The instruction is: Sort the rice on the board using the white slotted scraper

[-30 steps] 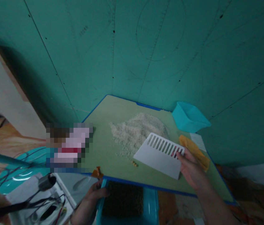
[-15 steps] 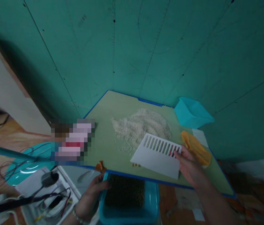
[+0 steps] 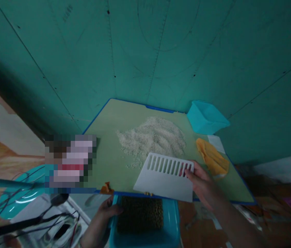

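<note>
My right hand [image 3: 204, 187] grips a white slotted plastic scraper [image 3: 164, 177] by its right end, its lower edge at the near rim of a green board [image 3: 109, 158]. A few small yellow grains [image 3: 148, 194] lie at that rim under the scraper. My left hand [image 3: 101, 220] holds the left side of a blue tub [image 3: 172, 227] filled with dark grains, held just below the board's near edge. A heap of white grains [image 3: 152, 139] covers the board's middle.
An empty blue tub [image 3: 206, 119] stands at the board's far right corner, with an orange cloth [image 3: 212, 160] beside it. An orange scrap [image 3: 106, 188] lies on the near left rim. Cables, a black cylinder [image 3: 56, 199] and a teal plate [image 3: 13, 198] are lower left. A teal mat rises behind.
The scraper has slid toward me across the board, pushing the yellow grains to the near rim above the tub. The blue tub has come up closer under the edge.
</note>
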### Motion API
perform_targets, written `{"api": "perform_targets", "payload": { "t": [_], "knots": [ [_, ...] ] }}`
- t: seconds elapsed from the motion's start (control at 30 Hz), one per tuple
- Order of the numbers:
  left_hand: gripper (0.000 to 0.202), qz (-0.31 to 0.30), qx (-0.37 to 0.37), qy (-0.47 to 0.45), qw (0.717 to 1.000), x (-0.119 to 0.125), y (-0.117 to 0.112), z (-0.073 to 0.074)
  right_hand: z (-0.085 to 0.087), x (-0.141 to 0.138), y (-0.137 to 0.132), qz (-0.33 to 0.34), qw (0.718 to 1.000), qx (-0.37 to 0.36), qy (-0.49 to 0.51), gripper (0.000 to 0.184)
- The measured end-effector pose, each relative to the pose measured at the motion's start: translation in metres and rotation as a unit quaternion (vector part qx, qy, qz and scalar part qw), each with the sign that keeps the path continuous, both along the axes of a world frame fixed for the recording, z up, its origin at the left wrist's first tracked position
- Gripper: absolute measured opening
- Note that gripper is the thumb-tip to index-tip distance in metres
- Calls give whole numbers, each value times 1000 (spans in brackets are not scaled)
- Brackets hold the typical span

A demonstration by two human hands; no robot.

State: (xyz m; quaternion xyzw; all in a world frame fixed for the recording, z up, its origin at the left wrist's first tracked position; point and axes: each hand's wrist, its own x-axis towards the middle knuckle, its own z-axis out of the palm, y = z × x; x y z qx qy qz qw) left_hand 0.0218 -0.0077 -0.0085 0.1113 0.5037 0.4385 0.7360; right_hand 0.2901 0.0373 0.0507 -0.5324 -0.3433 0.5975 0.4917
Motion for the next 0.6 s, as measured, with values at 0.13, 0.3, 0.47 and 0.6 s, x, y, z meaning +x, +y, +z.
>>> {"api": "perform_targets", "payload": {
  "t": [0.13, 0.3, 0.47, 0.6],
  "knots": [
    [11, -4, 26, 32, 999, -6, 0, -11, -2, -3, -6, 4, 1000, -13, 3, 27],
    [18, -12, 32, 90, 995, -18, 9, -33, -6, -9, -15, 16, 999, 4, -31, 26],
    [20, -19, 28, 100, 994, -24, 15, -39, -2, 14, 0, -68, 997, 18, 32, 28],
    [17, -29, 23, 77, 996, -24, 13, -41, 13, 50, 26, -232, 968, 88, 36, 23]
  ]
}}
